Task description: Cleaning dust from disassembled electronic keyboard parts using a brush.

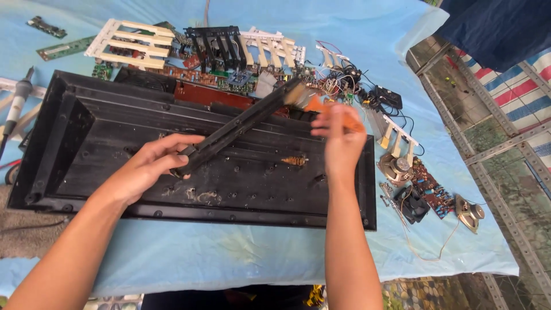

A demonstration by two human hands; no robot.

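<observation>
Two hands work over a wide black plastic casing (86, 143), a shallow tray-like shell lying open side up on a pale blue cloth (229, 258). The left hand (152, 163) is closed around the lower end of a long black strip (235, 129), a narrow, dusty bar held slanting up to the right above the casing. The right hand (341, 140) is wrapped around the orange handle of a paintbrush (310, 102), whose light bristles touch the strip's upper end. Inside the casing lie a small brownish scrap (294, 161) near the middle and whitish smears close to the front wall, with screw posts dotted across its floor. Beyond the casing sit cream and black key frames (132, 43), green circuit boards (63, 49) and tangled wires (344, 77). Two round speakers (396, 167) rest to the right, and a soldering iron (17, 100) lies at the left edge.
</observation>
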